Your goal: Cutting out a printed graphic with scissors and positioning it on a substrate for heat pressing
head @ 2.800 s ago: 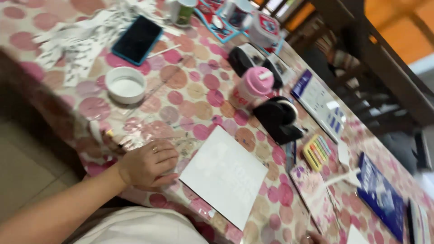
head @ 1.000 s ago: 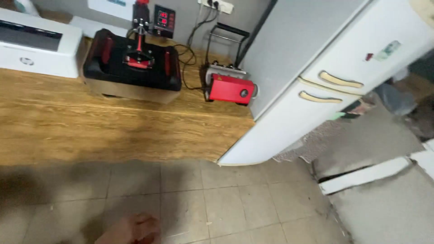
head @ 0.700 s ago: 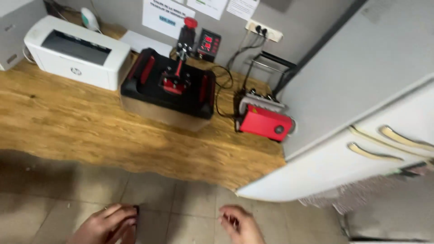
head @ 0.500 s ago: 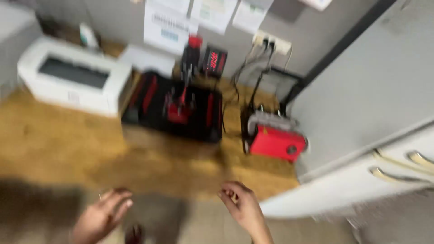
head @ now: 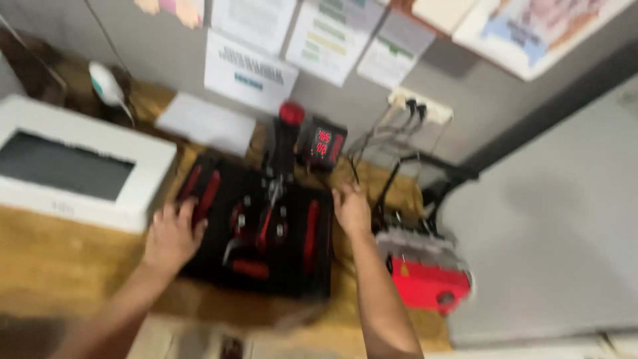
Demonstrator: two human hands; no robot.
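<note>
Hands on a black-and-red heat press, head view, blurred.

Head view: left hand [head: 171,234] rests with spread fingers on the near left edge of the heat press [head: 262,229], which sits on the wooden counter [head: 46,266] between a white printer [head: 73,166] and a red device [head: 425,279]. Right hand [head: 351,209] lies open against the machine's right rear corner; whether either hand truly grips cannot be told through the blur. The red-knobbed lever [head: 287,136] stands upright beside a control box [head: 322,143] with a red display. To handle the machine well, I judge both hands should keep to the outer frame, clear of the plate and the cables [head: 392,166] behind.
</note>
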